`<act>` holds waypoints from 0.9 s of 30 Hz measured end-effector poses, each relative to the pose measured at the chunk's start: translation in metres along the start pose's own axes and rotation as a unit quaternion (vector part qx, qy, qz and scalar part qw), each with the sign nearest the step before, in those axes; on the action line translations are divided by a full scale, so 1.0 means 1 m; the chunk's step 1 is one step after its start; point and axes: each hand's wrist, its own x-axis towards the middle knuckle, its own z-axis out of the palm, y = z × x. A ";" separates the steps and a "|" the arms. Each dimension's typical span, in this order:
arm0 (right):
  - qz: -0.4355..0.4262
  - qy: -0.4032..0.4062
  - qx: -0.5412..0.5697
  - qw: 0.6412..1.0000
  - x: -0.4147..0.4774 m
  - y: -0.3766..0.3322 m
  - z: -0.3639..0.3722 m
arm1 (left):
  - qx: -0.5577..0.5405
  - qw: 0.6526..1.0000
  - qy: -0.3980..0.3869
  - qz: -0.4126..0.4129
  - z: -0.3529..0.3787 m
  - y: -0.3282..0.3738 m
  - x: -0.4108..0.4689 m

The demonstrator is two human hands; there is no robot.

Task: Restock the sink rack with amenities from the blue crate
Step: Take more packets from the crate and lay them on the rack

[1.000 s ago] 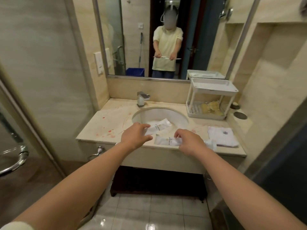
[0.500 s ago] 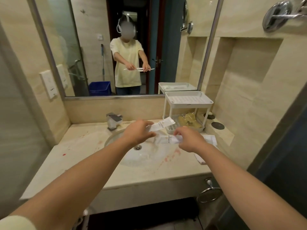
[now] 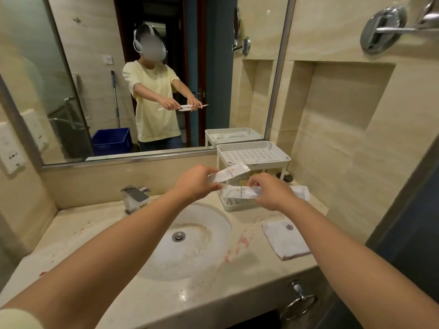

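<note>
Amenity sachets are what we are carrying right now. Our left hand (image 3: 197, 184) is pinching a slim white printed sachet (image 3: 231, 173) by its near end, fingers curled round it, so that it is angling up and to the right. Our right hand (image 3: 273, 193) is gripping a second long white sachet (image 3: 240, 192) around its middle, with both ends sticking out. Both sachets are hanging in the air just in front of the white two-tier plastic rack (image 3: 275, 161), which is standing at the far right of the beige marble bench (image 3: 95, 233) against the mirror (image 3: 71, 67).

We are judging that the perforated top tray is the target. To do this well, we are aiming to lift each sachet clear of the tray's front rim, lay it flat along the tray's length, and let go one hand at a time, so the two are not crossing or sliding off.

The lower tier is holding yellowish packets (image 3: 247, 180), partly hidden behind our hands. A folded white towel (image 3: 285, 238) is lying near the rack on the right, and the round white basin (image 3: 190, 252) and chrome tap (image 3: 134, 197) are sitting to the left, so a dropped sachet could be landing in the bowl. The blue plastic crate (image 3: 111, 141) is showing only as a reflection, on the floor behind us.
</note>
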 end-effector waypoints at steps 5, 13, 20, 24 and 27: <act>-0.001 0.009 0.010 1.000 0.046 0.028 -0.006 | -0.020 1.000 0.004 -0.002 0.012 -0.002 0.053; -0.021 -0.011 0.007 1.000 0.145 0.087 -0.015 | 0.002 0.999 0.015 -0.034 0.041 0.003 0.151; -0.047 -0.044 -0.001 0.998 0.233 0.132 -0.020 | 0.031 0.996 0.018 -0.076 0.060 0.004 0.229; -0.059 -0.066 -0.009 0.996 0.272 0.150 -0.011 | 0.035 0.995 0.007 -0.097 0.073 0.000 0.257; -0.067 -0.081 -0.002 0.994 0.295 0.158 -0.003 | 0.033 0.994 0.009 -0.107 0.081 -0.004 0.273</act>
